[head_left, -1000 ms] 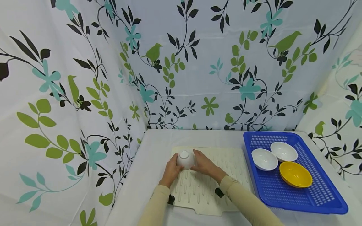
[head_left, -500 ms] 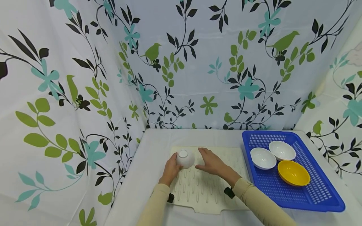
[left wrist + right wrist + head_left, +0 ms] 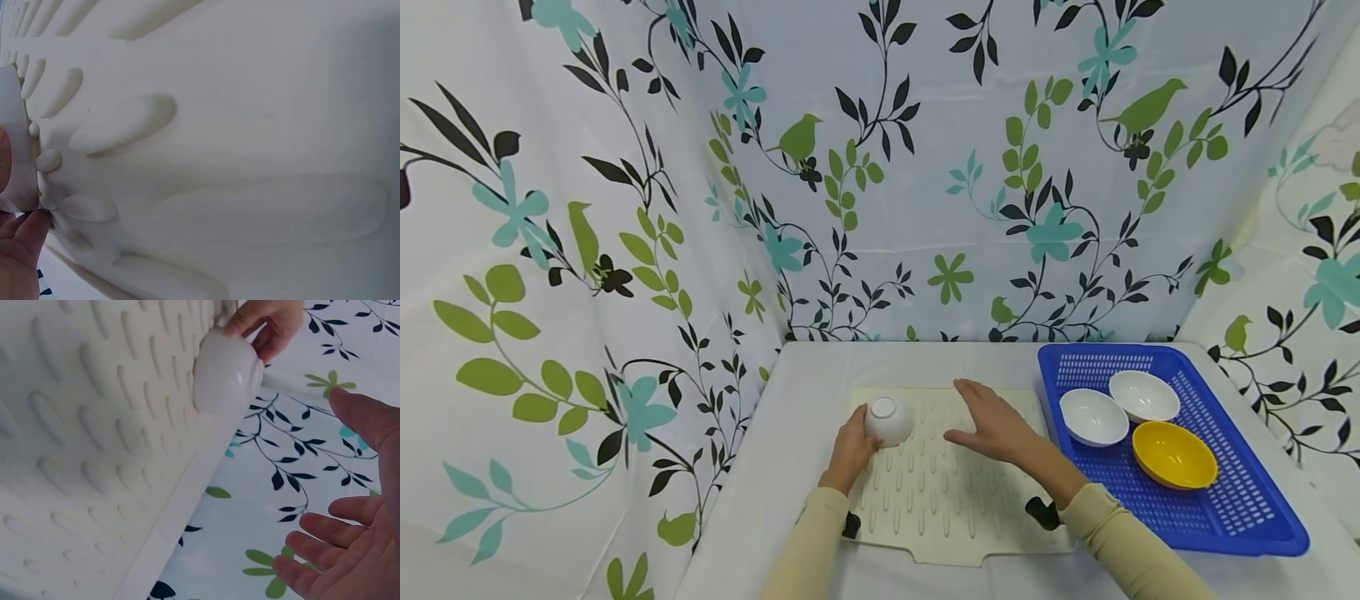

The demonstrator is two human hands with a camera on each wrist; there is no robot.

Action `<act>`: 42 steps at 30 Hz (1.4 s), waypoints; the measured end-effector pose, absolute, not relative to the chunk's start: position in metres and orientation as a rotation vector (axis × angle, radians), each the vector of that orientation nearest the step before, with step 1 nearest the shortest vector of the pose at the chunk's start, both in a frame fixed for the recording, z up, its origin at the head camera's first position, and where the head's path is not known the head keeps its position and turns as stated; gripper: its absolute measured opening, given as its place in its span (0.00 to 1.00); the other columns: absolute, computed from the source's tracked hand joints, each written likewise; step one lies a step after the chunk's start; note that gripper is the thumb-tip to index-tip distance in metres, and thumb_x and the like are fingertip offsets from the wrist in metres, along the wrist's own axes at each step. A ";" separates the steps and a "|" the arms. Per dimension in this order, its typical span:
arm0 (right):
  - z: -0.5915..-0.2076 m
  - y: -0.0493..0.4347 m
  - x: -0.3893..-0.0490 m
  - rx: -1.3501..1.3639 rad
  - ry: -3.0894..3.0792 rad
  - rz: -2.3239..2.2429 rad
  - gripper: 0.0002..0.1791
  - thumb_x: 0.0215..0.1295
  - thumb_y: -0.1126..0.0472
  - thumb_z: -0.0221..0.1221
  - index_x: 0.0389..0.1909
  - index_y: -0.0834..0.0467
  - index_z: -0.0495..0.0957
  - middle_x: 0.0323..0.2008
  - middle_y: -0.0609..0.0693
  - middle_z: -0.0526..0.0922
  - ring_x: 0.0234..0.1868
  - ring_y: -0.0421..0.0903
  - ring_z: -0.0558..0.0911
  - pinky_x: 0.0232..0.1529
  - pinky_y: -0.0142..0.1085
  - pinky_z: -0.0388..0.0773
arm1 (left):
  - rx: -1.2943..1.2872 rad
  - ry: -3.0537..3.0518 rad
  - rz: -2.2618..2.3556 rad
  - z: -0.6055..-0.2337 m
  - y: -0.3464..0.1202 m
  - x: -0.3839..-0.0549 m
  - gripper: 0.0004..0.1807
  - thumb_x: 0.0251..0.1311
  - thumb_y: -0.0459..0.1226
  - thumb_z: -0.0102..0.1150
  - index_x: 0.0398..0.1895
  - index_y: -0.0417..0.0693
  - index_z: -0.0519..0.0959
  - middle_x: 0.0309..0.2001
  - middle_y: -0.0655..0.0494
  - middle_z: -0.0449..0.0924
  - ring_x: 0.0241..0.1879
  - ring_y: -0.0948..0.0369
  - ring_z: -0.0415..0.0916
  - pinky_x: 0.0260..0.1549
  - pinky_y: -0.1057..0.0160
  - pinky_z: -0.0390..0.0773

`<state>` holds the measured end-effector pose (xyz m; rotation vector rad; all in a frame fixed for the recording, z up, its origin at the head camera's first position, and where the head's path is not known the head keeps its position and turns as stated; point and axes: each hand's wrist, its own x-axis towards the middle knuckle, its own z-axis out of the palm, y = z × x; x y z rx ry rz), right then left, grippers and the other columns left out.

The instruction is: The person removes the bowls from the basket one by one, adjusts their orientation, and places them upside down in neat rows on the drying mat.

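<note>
A small white bowl (image 3: 891, 425) stands upside down, foot ring up, at the far left part of a cream drying mat (image 3: 940, 508) with raised oblong ridges. My left hand (image 3: 852, 448) grips the bowl's left side; in the left wrist view its thumb and fingers meet the bowl (image 3: 15, 150) close to the rim. Apart from the bowl, my right hand (image 3: 1000, 425) is over the right part of the mat, thumb and fingers spread, holding nothing. The right wrist view shows its extended fingers (image 3: 325, 534).
To the right of the mat stands a blue plastic basket (image 3: 1247, 529). Inside it are two white bowls, one on the left (image 3: 1093, 418) and one behind (image 3: 1145, 397), plus a yellow bowl (image 3: 1175, 455). A patterned curtain (image 3: 955, 167) encloses the white table (image 3: 820, 367) at back and sides.
My right hand has let go of the bowl and moved right, away from it. My left hand keeps its grip on the bowl, which has stayed in place on the mat.
</note>
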<state>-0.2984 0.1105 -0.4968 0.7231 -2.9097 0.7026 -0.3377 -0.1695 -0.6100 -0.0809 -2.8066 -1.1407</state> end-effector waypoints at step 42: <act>-0.494 0.328 -0.284 0.119 -3.123 0.534 0.78 0.40 0.30 0.73 0.74 0.77 0.41 0.69 0.84 0.49 0.67 0.82 0.52 0.65 0.78 0.50 | -0.049 -2.824 -1.230 -0.609 -0.174 -0.339 0.40 0.57 0.30 0.69 0.72 0.34 0.62 0.67 0.32 0.71 0.67 0.38 0.70 0.68 0.40 0.70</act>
